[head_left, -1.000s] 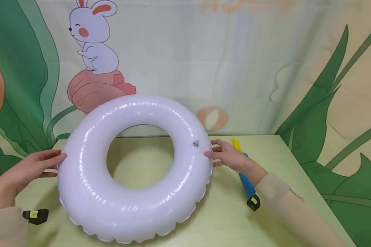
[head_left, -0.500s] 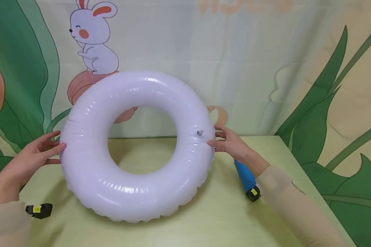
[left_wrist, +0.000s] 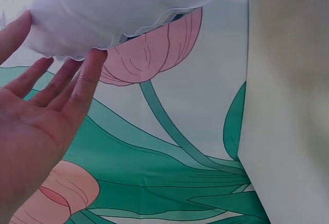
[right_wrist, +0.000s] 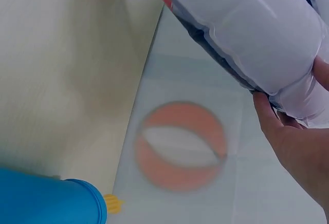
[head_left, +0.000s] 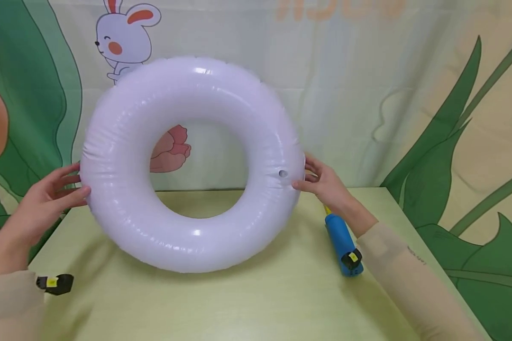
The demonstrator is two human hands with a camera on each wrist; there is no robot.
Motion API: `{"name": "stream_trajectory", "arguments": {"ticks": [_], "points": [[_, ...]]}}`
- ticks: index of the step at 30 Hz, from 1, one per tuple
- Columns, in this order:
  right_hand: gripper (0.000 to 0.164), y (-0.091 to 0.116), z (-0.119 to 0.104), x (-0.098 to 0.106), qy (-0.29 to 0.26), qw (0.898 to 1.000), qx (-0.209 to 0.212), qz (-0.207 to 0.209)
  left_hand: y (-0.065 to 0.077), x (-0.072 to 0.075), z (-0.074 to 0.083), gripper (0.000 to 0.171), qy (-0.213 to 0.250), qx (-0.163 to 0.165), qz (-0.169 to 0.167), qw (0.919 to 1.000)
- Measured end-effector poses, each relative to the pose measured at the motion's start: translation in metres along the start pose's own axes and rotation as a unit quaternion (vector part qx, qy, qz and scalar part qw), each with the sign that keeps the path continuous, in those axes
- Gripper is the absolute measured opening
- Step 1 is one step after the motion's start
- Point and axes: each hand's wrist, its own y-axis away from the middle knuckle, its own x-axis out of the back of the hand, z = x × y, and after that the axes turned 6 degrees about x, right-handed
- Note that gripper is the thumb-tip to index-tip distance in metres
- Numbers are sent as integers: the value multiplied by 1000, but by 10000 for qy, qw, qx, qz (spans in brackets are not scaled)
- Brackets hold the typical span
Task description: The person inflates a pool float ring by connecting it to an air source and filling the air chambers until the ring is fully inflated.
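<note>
A white inflatable swim ring point(head_left: 196, 244) stands steeply tilted, its broad side toward the head camera. My left hand point(head_left: 38, 203) grips its left edge, thumb on the near face and fingers reaching behind. At the opposite edge my right hand point(head_left: 328, 187) pinches the ring close to a small clear valve point(head_left: 283, 174). In the left wrist view the fingertips point(left_wrist: 95, 57) meet the ring's seamed rim. A dark and red border shows on the ring's back in the right wrist view. Whether its bottom touches the table is hard to tell.
A blue hand pump point(head_left: 340, 237) with a yellow nozzle lies on the pale table point(head_left: 222, 308) under my right forearm. Behind the table hangs a cloth backdrop point(head_left: 345, 113) printed with a rabbit and plants. Black wrist cameras sit below both wrists.
Both hands have raised the ring and tipped it more upright, its top edge now covering part of the printed rabbit. More of the blue pump shows beside my right arm.
</note>
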Motion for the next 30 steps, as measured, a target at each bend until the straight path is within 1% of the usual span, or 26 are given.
{"name": "stream_trajectory", "arguments": {"ticks": [3,8,17,20,23,25,28,30], "points": [[84,-1,-3,2,48,9999,30,116,-1,1,5,75,2,23,71,10000],[80,-2,-6,3,31,9992,282,281,-4,0,12,78,7,170,120,9998],[77,-6,-2,3,363,9956,701,510,-7,-7,14,80,150,184,389,9990],[76,-7,0,2,265,9949,821,517,-9,-8,12,82,113,235,454,9986],[76,-7,2,0,150,9945,899,526,-9,-8,7,81,50,219,564,9982],[77,-7,3,-1,190,9934,963,589,-8,-10,4,78,69,159,649,9977],[77,-7,8,-2,292,9912,1061,730,-5,-13,0,73,245,94,685,9973],[77,-7,11,-3,338,9907,1063,783,-4,-15,-3,71,372,68,640,9972]]}}
